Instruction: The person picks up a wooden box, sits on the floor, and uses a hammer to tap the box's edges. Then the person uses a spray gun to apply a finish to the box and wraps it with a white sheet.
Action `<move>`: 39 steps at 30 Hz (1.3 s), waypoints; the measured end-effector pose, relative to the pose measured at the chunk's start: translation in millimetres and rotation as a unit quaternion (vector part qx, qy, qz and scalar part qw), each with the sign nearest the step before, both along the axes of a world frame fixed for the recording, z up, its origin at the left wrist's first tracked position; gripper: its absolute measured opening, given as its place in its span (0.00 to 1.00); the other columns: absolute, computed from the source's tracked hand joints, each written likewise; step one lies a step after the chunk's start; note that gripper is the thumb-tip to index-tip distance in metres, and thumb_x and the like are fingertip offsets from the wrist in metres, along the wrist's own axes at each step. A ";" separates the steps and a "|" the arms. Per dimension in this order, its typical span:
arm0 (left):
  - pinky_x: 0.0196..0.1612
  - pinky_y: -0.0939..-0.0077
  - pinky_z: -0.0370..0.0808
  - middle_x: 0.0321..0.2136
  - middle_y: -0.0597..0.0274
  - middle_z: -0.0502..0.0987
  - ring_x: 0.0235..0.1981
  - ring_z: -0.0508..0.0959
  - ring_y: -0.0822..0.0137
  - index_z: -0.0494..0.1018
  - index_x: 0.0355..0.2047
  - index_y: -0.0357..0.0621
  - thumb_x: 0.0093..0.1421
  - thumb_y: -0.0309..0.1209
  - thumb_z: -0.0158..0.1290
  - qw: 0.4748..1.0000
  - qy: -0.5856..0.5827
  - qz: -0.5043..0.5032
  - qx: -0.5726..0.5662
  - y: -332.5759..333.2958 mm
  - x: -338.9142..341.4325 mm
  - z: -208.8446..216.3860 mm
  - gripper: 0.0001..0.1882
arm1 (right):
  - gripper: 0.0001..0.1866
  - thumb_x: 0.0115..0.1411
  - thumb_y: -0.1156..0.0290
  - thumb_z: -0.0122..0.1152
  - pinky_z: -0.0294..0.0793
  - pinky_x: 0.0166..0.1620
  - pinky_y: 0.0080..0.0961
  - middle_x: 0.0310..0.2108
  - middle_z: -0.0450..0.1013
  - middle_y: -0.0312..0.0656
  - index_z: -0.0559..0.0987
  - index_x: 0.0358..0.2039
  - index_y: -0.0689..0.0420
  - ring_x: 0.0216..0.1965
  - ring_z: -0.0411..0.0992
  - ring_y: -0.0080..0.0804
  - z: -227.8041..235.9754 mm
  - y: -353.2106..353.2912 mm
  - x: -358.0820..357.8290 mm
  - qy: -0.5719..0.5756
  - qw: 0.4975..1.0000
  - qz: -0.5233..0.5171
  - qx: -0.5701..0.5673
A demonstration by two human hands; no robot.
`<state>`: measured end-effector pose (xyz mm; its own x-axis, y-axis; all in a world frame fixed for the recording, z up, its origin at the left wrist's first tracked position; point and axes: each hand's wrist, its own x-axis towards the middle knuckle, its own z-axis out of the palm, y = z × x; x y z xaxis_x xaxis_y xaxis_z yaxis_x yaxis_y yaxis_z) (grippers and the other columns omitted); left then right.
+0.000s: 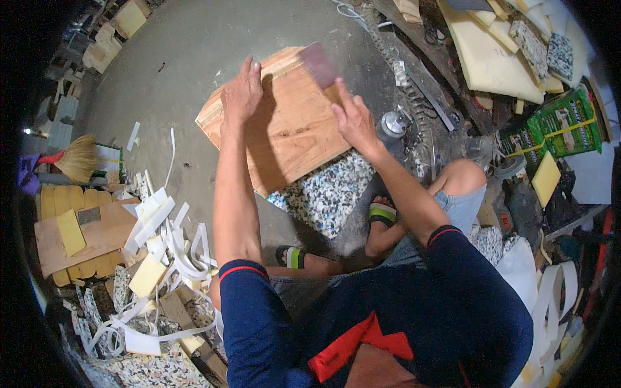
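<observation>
pressing my left hand (241, 96) flat on the board (284, 126) pins it on the foam (326, 191) over the floor, while my right hand (352, 119) pinches a blurred sanding block (320, 63) against its far edge.

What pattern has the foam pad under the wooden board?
The foam pad is speckled: white with dark and bluish flecks, seen in the head view.

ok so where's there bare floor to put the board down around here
Bare concrete floor lies beyond the left hand, between the wooden board and the broom. The foam strips and offcuts crowd the near left; tools and foam slabs fill the right, beyond the right hand.
</observation>
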<state>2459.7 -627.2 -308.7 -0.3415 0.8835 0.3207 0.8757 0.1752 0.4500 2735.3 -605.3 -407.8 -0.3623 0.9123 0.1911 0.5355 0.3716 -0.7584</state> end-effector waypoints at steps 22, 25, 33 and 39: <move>0.37 0.53 0.77 0.31 0.53 0.82 0.35 0.82 0.49 0.78 0.33 0.48 0.69 0.55 0.39 0.973 0.219 0.063 0.019 35.6 5.2 -29.6 0.27 | 0.25 0.72 0.59 0.47 0.65 0.16 0.23 0.17 0.63 0.31 0.63 0.67 0.46 0.13 0.62 0.21 -38.8 -64.7 75.2 0.199 0.858 -0.091 -0.465; 0.37 0.53 0.76 0.32 0.53 0.81 0.34 0.81 0.50 0.79 0.34 0.48 0.69 0.49 0.41 0.967 0.249 0.050 0.008 25.5 8.1 -32.0 0.22 | 0.25 0.72 0.59 0.47 0.63 0.16 0.19 0.17 0.62 0.29 0.62 0.68 0.48 0.15 0.63 0.18 22.9 -28.1 29.5 0.177 0.871 -0.032 -0.458; 0.51 0.50 0.72 0.38 0.50 0.81 0.42 0.79 0.51 0.77 0.39 0.40 0.70 0.45 0.40 0.996 0.019 0.004 0.083 -2.6 12.8 -11.4 0.22 | 0.28 0.68 0.67 0.55 0.73 0.53 0.28 0.57 0.72 0.56 0.65 0.67 0.59 0.50 0.77 0.42 138.2 11.9 -7.9 0.125 0.982 0.117 0.079; 0.62 0.49 0.63 0.50 0.41 0.74 0.55 0.71 0.45 0.68 0.58 0.38 0.68 0.48 0.44 0.932 -0.174 0.051 0.315 -39.9 -23.8 0.3 0.28 | 0.36 0.62 0.67 0.58 0.74 0.42 0.46 0.32 0.75 0.62 0.59 0.70 0.57 0.34 0.75 0.56 93.3 -44.6 -38.3 -0.128 0.990 0.013 0.058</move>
